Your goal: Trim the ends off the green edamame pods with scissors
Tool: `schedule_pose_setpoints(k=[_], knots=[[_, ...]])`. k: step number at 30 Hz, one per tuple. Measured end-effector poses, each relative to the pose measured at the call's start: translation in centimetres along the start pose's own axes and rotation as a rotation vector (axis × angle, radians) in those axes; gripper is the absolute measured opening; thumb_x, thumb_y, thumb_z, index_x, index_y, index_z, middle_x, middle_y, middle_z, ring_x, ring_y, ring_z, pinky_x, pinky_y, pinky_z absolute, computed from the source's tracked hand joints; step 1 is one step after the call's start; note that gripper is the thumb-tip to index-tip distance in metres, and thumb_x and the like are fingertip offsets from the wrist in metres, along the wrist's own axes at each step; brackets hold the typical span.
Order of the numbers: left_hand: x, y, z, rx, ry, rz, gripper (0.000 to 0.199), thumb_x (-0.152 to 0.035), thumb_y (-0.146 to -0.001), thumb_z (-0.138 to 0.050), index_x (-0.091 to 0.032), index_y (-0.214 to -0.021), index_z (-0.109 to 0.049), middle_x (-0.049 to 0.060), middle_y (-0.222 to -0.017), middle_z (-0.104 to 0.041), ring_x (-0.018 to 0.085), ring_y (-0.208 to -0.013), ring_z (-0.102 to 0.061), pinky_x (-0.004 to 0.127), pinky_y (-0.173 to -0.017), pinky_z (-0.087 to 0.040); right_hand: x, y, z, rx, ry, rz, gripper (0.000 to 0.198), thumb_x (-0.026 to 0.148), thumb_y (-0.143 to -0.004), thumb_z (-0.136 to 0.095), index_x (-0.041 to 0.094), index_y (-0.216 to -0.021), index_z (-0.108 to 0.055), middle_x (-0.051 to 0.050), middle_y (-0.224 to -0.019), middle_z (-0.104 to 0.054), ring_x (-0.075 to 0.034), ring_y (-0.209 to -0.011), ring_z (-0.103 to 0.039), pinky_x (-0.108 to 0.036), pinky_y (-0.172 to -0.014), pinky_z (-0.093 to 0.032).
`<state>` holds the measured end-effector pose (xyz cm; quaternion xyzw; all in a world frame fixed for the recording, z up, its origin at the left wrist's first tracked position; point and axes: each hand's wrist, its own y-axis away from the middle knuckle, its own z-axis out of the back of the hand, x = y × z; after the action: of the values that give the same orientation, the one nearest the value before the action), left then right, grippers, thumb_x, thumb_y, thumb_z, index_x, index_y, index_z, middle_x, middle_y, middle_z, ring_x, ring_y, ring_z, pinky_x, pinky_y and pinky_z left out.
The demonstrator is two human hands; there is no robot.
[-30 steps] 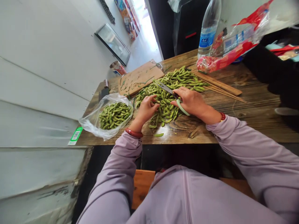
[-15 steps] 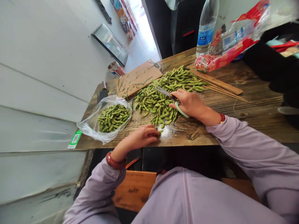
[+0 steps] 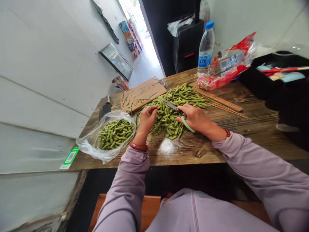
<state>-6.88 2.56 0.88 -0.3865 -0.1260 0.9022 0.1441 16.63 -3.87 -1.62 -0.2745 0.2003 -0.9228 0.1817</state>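
My right hand (image 3: 195,117) is wrapped around scissors (image 3: 172,105) with pale green handles. Their blades point left over a loose pile of green edamame pods (image 3: 170,120). At the pile's left edge is my left hand (image 3: 147,120), thumb and fingertips pinched together; whatever they hold, if anything, is too small to make out. Left of that hand, a clear plastic bag (image 3: 90,143) lies with its mouth wide, and more edamame pods (image 3: 116,133) sit inside it.
Behind the pile lies a wooden cutting board (image 3: 137,96) with green scraps. Wooden sticks (image 3: 219,100), a water bottle (image 3: 205,51) and a red plastic package (image 3: 224,74) are on the right. A dark cleaver-like blade (image 3: 104,111) lies behind the bag.
My left hand has moved up and away from the table's front edge, from a single pod to the pile's left side. The right hand still holds the scissors. The view has tilted up slightly.
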Motion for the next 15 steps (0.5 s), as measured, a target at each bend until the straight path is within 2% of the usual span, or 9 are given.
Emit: schedule_pose_setpoints(k=[3,5,7,11,15], knots=[[0.7,-0.9,-0.8,-0.079,-0.295,-0.118,0.022,-0.017,-0.086,-0.06,-0.015,-0.103,-0.074,0.012,-0.109,-0.07,0.024,-0.098,-0.064,0.039,-0.094,-0.049,-0.2,0.0,-0.1,-0.007,-0.004,0.003,0.033,0.032,-0.088,-0.073,0.016,-0.116,-0.066,-0.011,-0.106,-0.071,-0.026,-0.09,-0.068,-0.034,-0.075,-0.05],[0.8,-1.0,-1.2,-0.044,-0.442,-0.166,0.029,-0.017,-0.089,-0.058,-0.014,-0.114,-0.072,0.015,-0.12,-0.069,0.028,-0.11,-0.061,0.044,-0.102,-0.045,-0.2,0.0,-0.2,-0.008,-0.008,0.005,0.035,0.032,-0.088,-0.073,0.016,-0.118,-0.065,-0.011,-0.107,-0.071,-0.025,-0.089,-0.067,-0.033,-0.075,-0.05],[0.9,-0.7,-1.4,0.018,-0.517,-0.183,0.031,-0.019,-0.091,-0.056,-0.014,-0.118,-0.071,0.016,-0.124,-0.068,0.031,-0.113,-0.059,0.046,-0.103,-0.043,-0.3,0.0,-0.3,-0.003,-0.008,0.007,0.035,0.032,-0.089,-0.073,0.017,-0.119,-0.064,-0.01,-0.108,-0.07,-0.024,-0.088,-0.067,-0.032,-0.074,-0.051],[1.4,-0.2,-1.8,0.067,-0.456,-0.192,0.023,-0.021,-0.093,-0.055,-0.016,-0.106,-0.074,0.014,-0.111,-0.071,0.028,-0.105,-0.062,0.043,-0.098,-0.046,-0.3,0.2,-0.3,0.005,-0.009,0.01,0.035,0.032,-0.089,-0.071,0.017,-0.119,-0.064,-0.01,-0.106,-0.07,-0.023,-0.084,-0.067,-0.033,-0.075,-0.052],[1.6,0.1,-1.6,0.04,-0.146,-0.126,0.017,-0.016,-0.086,-0.062,-0.018,-0.096,-0.076,0.009,-0.099,-0.072,0.023,-0.096,-0.064,0.036,-0.091,-0.048,-0.4,0.4,-0.3,0.003,-0.03,0.03,0.033,0.034,-0.091,-0.069,0.017,-0.119,-0.064,-0.011,-0.104,-0.07,-0.025,-0.085,-0.068,-0.036,-0.076,-0.055]])
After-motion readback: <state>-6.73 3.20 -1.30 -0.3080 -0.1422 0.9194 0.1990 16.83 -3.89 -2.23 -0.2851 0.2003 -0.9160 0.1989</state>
